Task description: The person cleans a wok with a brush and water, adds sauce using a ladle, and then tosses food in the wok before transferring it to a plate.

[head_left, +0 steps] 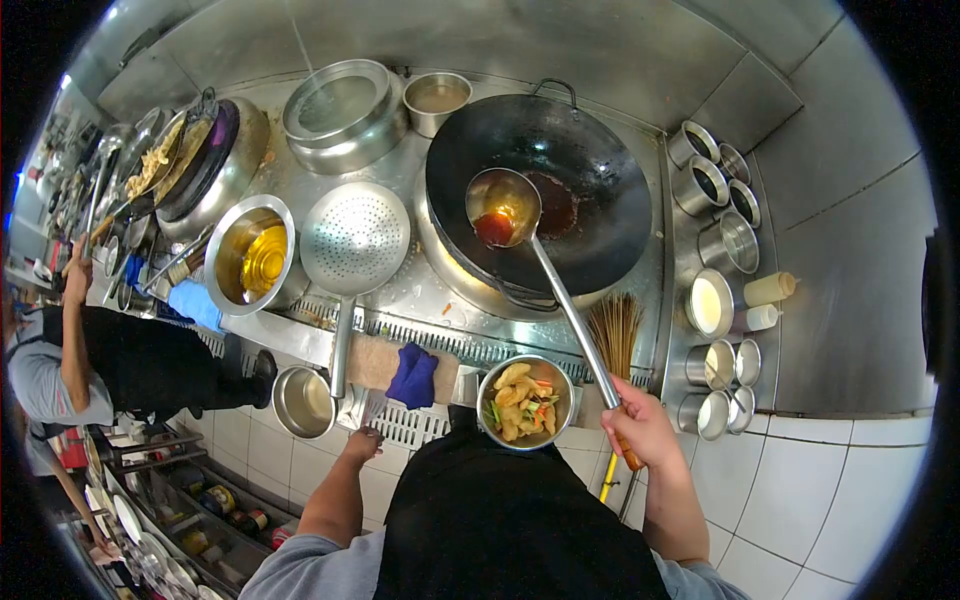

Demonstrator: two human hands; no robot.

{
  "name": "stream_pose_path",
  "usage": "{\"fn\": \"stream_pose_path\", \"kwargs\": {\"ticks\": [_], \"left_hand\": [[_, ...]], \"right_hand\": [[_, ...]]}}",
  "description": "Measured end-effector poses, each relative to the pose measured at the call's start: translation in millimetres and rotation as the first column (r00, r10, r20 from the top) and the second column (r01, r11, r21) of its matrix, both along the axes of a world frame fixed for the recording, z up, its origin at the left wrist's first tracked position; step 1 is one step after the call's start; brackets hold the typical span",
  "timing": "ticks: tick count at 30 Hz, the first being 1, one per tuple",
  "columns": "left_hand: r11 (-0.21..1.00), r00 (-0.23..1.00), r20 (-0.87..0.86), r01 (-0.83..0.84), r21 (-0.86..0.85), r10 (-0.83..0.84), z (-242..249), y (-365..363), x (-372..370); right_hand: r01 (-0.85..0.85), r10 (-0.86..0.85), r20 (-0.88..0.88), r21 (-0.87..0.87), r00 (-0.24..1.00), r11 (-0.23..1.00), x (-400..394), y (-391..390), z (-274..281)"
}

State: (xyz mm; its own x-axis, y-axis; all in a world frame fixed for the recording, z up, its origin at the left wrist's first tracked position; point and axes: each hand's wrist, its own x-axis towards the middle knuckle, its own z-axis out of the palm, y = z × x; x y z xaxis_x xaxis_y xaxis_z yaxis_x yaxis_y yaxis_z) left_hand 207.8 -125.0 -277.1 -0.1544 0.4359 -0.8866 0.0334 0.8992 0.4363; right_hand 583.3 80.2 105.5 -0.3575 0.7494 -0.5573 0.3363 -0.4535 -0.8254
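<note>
My right hand (640,425) is wrapped round the wooden handle end of a long steel ladle (570,295). The ladle's bowl, with reddish-brown sauce in it, is over the black wok (610,190), where dark liquid lies at the bottom. My left hand (365,443) hangs low by the front edge of the stove, holding nothing, its fingers loosely bent and slightly apart. Between my hands, close to my apron, stands a metal bowl (487,420) of fried pieces (522,400) with green and red vegetable strips. A blue cloth (412,377) lies near my left hand.
Left of the wok are a perforated strainer (356,235), a bowl of oil (265,262) and a lidded pot (345,115). A bamboo brush (616,325) stands at the wok's right. Seasoning pots (728,243) and squeeze bottles (770,289) line the right shelf. A co-worker (110,350) works at left.
</note>
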Motion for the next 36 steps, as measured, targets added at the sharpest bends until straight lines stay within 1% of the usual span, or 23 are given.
{"fn": "stream_pose_path", "kwargs": {"ticks": [4, 6, 12, 16, 19, 21, 22, 24, 25, 27, 28, 29, 31, 32, 33, 35, 36], "left_hand": [[0.998, 0.998, -0.011, -0.057, -0.015, 0.056, 7, 5, 4], [0.993, 0.993, -0.004, -0.117, 0.01, 0.117, 8, 8, 4], [0.995, 0.995, -0.002, -0.095, 0.014, 0.095, 17, 12, 3], [0.997, 0.998, 0.008, -0.07, 0.016, 0.07, 8, 11, 0], [0.997, 0.997, 0.03, -0.068, 0.021, 0.067, 5, 12, -2], [0.995, 0.994, 0.061, -0.092, 0.022, 0.091, 3, 13, -2], [0.996, 0.994, 0.062, -0.09, 0.023, 0.089, 3, 14, -2], [0.992, 0.991, 0.069, -0.119, 0.027, 0.117, 5, 14, -2], [0.993, 0.991, 0.069, -0.12, 0.025, 0.118, 0, 13, -3], [0.997, 0.996, 0.065, -0.067, 0.023, 0.066, -8, 10, -6], [0.997, 0.996, 0.065, -0.069, 0.021, 0.067, -8, 8, -6], [0.998, 0.997, 0.05, -0.062, 0.013, 0.061, -9, 7, -6], [0.999, 0.998, 0.036, -0.054, 0.004, 0.053, -9, 4, -6], [0.999, 0.999, 0.026, -0.043, -0.007, 0.043, -9, 2, -5], [0.999, 0.999, 0.017, -0.034, -0.017, 0.034, -9, 1, -5], [0.999, 0.999, 0.013, -0.047, -0.026, 0.047, -5, 1, -3], [0.998, 0.998, 0.009, -0.06, -0.035, 0.061, -2, 1, -3]], "right_hand": [[0.005, -0.005, 0.013, -0.002, 1.0, 1.0, 0, -1, 0], [0.011, -0.011, 0.02, -0.004, 1.0, 1.0, 0, -2, 0], [-0.012, 0.011, 0.051, 0.01, 0.999, 1.0, 0, -2, 2], [-0.02, 0.019, 0.057, 0.017, 0.998, 1.0, 1, -2, 1], [-0.03, 0.028, 0.082, 0.034, 0.996, 0.999, 1, -3, 1], [-0.041, 0.026, 0.15, 0.094, 0.988, 0.995, -2, -4, 1], [-0.039, 0.024, 0.151, 0.096, 0.988, 0.995, -2, -5, -1], [-0.007, -0.05, 0.262, 0.214, 0.964, 0.977, -1, -5, -8], [-0.007, -0.05, 0.262, 0.213, 0.964, 0.977, -1, -2, -7], [0.088, -0.176, 0.308, 0.279, 0.935, 0.956, -3, 12, -1], [0.109, -0.221, 0.324, 0.33, 0.92, 0.938, -7, 19, 4], [0.109, -0.221, 0.325, 0.329, 0.92, 0.938, -9, 28, 5], [0.166, -0.284, 0.31, 0.357, 0.907, 0.919, -7, 45, 7], [0.135, -0.272, 0.313, 0.396, 0.91, 0.908, -4, 54, 1], [0.134, -0.271, 0.314, 0.396, 0.91, 0.908, -2, 59, -2], [0.171, -0.319, 0.336, 0.404, 0.886, 0.899, 0, 65, -7], [0.168, -0.316, 0.336, 0.403, 0.887, 0.9, 0, 65, -9]]}}
